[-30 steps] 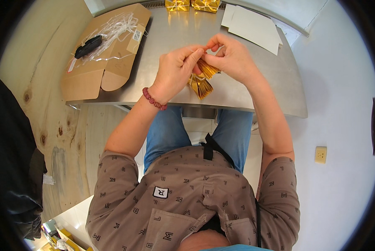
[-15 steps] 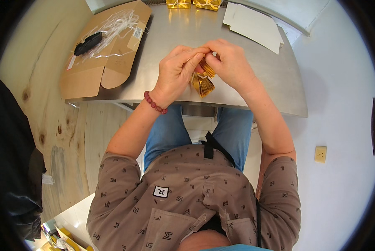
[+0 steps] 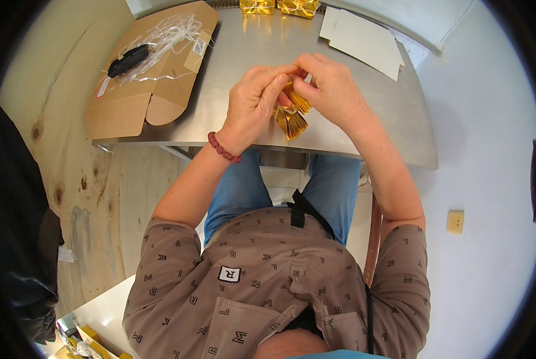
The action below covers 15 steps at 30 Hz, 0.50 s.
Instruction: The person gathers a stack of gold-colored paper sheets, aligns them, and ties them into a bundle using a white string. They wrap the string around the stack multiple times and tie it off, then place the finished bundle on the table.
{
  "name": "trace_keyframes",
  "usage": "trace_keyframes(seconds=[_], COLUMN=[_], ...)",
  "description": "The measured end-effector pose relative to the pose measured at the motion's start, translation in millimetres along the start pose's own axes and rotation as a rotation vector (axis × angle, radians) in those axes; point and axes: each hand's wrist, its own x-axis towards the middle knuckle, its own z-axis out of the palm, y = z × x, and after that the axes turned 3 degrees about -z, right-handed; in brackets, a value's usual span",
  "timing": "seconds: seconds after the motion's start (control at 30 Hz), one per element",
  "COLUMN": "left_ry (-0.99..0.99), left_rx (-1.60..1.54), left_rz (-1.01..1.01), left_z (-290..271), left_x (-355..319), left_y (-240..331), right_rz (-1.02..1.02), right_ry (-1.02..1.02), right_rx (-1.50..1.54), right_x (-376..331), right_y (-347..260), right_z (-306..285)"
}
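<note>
Close together over the near part of the metal table, my two hands work at a gold pleated foil piece (image 3: 293,124). Its fan-like folds spread out below the fingers, with a thin pale strip across the middle. My left hand (image 3: 257,99), a beaded bracelet on its wrist, is closed around the gold piece. My right hand (image 3: 333,90) is closed too, thumb and forefinger pinched at the top of the folds, near the left fingertips. Whatever sits between those right fingertips is too small or hidden to make out.
On the left, a flattened cardboard box (image 3: 166,99) carries a tangle of clear-white ribbon strips (image 3: 175,39) and a black object (image 3: 128,61). Gold wrapped packages (image 3: 299,7) stand at the far edge. White card sheets (image 3: 363,42) lie at the far right of the metal table (image 3: 393,119).
The right hand has shifted slightly, and a bit more of the upper gold folds shows between the hands. Otherwise the view has only moved a little.
</note>
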Motion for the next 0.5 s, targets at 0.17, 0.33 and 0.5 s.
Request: trace_keyframes(seconds=[0.17,0.33,0.5], left_ry=[0.023,0.006,0.031], left_rx=[0.062,0.229,0.297], left_rz=[-0.048,-0.026,-0.027], left_z=[-2,-2,-1], left_x=[-1,4,4], left_y=[2,3,5], right_rz=[0.085,-0.08,-0.013], right_ry=[-0.046,0.018,-0.145], right_rx=[0.08,-0.074,-0.24], right_x=[-1,-1,0], right_y=[1,4,-8], right_z=[-3,-2,-8])
